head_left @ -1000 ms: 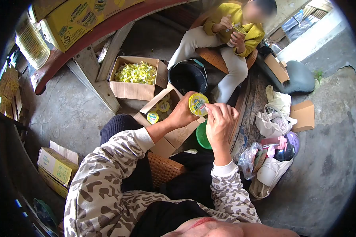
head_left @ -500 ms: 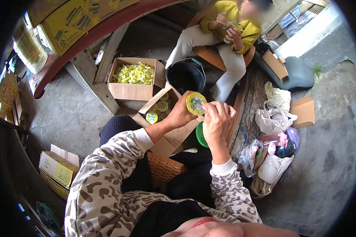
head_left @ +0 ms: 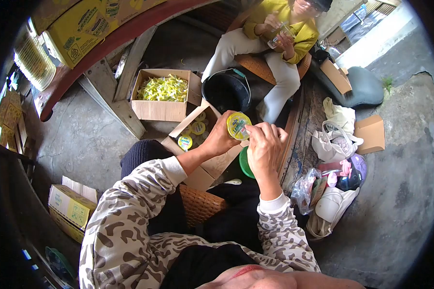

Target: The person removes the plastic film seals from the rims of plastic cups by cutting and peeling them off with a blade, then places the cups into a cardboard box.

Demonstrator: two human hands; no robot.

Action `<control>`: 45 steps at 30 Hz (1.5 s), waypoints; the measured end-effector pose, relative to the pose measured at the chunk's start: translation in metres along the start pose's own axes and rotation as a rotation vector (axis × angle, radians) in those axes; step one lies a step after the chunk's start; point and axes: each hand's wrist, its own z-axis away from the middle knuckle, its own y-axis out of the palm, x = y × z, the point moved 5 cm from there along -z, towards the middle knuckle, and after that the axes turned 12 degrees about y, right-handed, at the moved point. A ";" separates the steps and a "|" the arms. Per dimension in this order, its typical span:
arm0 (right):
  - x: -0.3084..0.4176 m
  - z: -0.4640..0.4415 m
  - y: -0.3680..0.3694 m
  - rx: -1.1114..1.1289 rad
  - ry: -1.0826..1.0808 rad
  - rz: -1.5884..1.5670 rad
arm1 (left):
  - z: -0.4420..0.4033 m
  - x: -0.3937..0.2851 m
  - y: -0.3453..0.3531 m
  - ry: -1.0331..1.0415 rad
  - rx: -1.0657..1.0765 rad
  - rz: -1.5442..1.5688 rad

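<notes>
Cup [head_left: 238, 126] sits in left hand [head_left: 220, 136], which partly hides open carton [head_left: 186, 121]

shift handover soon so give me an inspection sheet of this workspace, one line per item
Surface: concrete floor, stained in patches
Job's things: cup with yellow-rimmed lid, held up; more lidded cups in open carton
Clutter: pale fabric bag and clear plastic bag at right
Hands: left hand grips cup; right hand has fingers at its lid
Cables: nothing seen
Surroundings: seated person in yellow top; black bucket; box of yellow pieces
</notes>
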 end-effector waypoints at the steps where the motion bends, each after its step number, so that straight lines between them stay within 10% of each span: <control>1: 0.000 -0.001 -0.001 0.009 0.005 0.013 | 0.000 -0.001 -0.001 -0.001 0.000 -0.013; 45: -0.006 0.001 0.001 0.119 0.030 0.066 | 0.000 -0.002 0.004 -0.034 -0.008 0.030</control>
